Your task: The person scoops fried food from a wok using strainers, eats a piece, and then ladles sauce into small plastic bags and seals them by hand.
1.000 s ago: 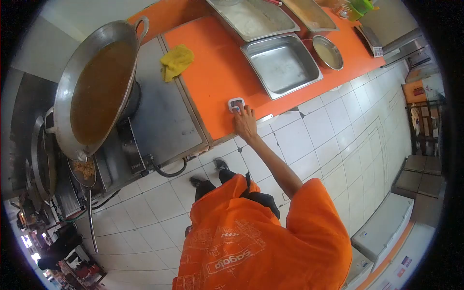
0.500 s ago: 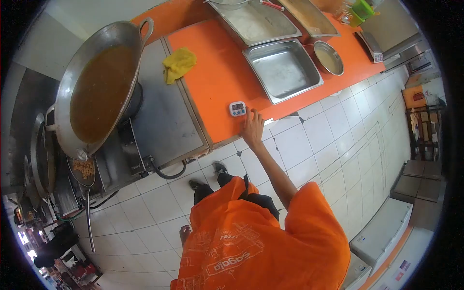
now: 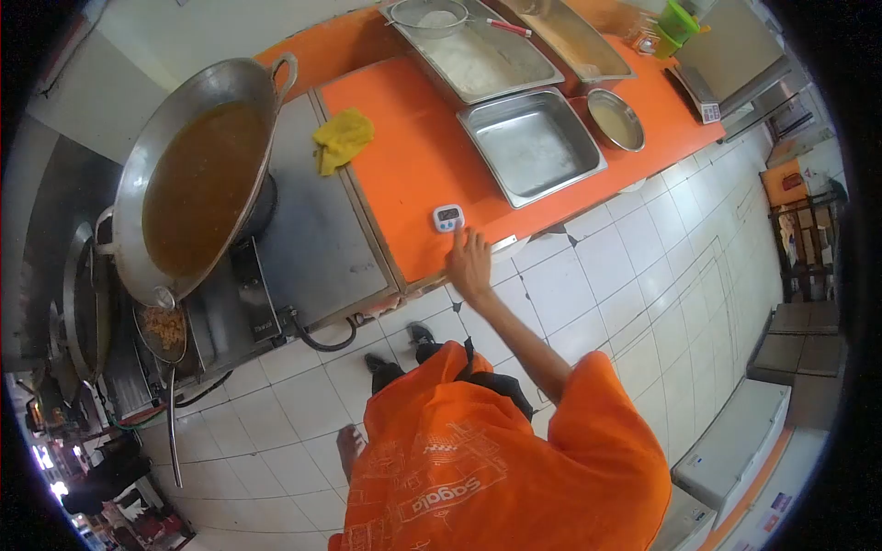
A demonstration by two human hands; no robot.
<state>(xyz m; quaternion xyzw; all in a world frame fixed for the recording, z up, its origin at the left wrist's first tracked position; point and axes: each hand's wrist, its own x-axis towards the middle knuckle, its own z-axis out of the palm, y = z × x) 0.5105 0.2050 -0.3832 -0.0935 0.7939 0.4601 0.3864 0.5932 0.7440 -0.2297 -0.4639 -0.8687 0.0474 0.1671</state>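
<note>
A small white digital timer (image 3: 448, 219) lies on the orange counter (image 3: 395, 138) near its front edge. My right hand (image 3: 470, 264) is over that edge, fingers stretched out and holding nothing. Its index fingertip is at the timer's lower right corner, by the buttons; whether it presses one I cannot tell. My left hand (image 3: 348, 446) hangs low beside the orange shirt, partly covered by it, so its fingers are not clear. Right of the timer stands a steel pan (image 3: 535, 147) with nothing in it.
A large wok (image 3: 138, 193) of brown liquid stands on the stove at left, with a long-handled strainer (image 3: 173, 395) of fried bits below. A yellow cloth (image 3: 343, 140) lies beside it. Farther back are a tray of white powder (image 3: 491, 69), a bowl (image 3: 616, 120) and a scale (image 3: 703, 96).
My right hand has shifted slightly left and closer to the timer, its index finger now at the lower corner. The view has tilted a little. My left hand stays low by the shirt.
</note>
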